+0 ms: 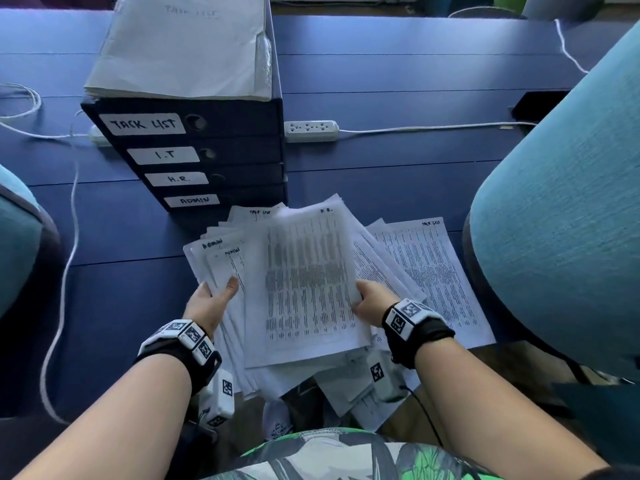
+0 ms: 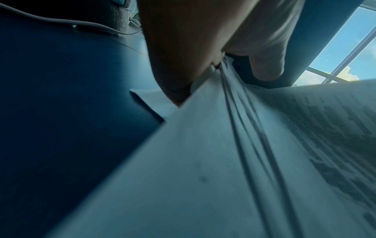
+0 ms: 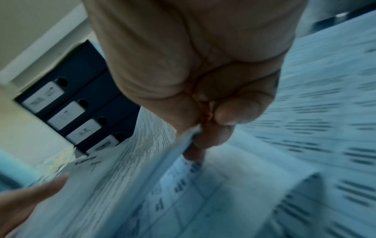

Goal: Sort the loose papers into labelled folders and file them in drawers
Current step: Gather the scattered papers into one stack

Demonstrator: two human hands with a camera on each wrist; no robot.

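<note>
Four labelled drawers (image 1: 194, 157) stand stacked on the blue desk (image 1: 398, 81), with a pale folder (image 1: 180, 46) on top. Just in front of them, a fanned sheaf of papers (image 1: 304, 282) is held above the desk edge. The left hand (image 1: 211, 301) pinches its left side; the right hand (image 1: 372, 301) grips the right edge, thumb on top.

The head camera looks steeply down from above the person onto the blue surface (image 1: 398, 77), the drawer unit (image 1: 194, 147) at its far edge. The left wrist camera sits very close under the papers (image 2: 213, 161), facing up towards a window (image 2: 346, 53). The right wrist camera, equally close, faces the drawer unit (image 3: 81, 103) over the same papers (image 3: 130, 161).
</note>
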